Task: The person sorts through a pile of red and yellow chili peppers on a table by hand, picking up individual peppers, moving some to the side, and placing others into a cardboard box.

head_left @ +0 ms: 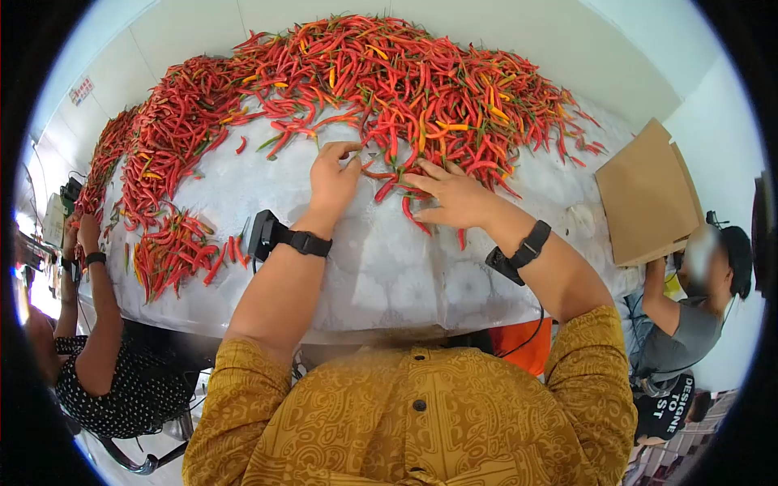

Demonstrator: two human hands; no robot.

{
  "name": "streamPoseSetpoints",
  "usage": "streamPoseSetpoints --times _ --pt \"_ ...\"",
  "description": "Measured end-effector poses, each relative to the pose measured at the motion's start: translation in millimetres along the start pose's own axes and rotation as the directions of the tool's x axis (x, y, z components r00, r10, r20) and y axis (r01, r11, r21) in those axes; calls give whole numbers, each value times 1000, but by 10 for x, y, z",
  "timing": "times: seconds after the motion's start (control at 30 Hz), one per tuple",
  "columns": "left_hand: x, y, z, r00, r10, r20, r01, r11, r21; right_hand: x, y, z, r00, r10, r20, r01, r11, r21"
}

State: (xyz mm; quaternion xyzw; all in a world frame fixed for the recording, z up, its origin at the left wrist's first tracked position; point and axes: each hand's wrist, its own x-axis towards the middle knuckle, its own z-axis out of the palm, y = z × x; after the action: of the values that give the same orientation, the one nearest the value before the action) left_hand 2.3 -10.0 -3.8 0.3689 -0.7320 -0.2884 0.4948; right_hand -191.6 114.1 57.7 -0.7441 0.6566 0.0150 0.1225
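A large heap of red chili peppers, with some orange and yellow ones and green stems, lies along the far side of the covered table. My left hand is at the near edge of the heap, its fingers curled into a pinch. Whatever it may hold is too small to make out. To its right, my right hand reaches over the front of the heap. Its fingers are stretched apart and touch several loose peppers. Both wrists wear black straps with small devices.
A smaller pepper pile lies at the left of the pale tablecloth. At far left, another person's hands are by the peppers. On the right stands a cardboard box, with a person in grey beside it.
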Motion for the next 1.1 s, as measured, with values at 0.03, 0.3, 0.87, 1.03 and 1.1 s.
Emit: streamPoseSetpoints --times 0.03,0.3,0.87,1.03,1.1 --pt "0 1 -10 1000 -20 11 20 1000 2 -3 25 23 999 -33 -8 33 999 22" --pt "-2 -35 10 999 -6 35 7 1000 -18 -445 713 -1 993 95 -74 -96 995 -15" --pt "0 -22 -21 996 -22 91 23 1000 -15 -531 57 12 999 -47 16 46 999 28" --pt "6 -27 -9 994 -25 104 25 1000 8 -751 429 34 962 -188 -200 234 943 237" --pt "5 -37 -2 995 -27 101 26 1000 12 -853 409 -144 988 -11 -152 59 947 315"
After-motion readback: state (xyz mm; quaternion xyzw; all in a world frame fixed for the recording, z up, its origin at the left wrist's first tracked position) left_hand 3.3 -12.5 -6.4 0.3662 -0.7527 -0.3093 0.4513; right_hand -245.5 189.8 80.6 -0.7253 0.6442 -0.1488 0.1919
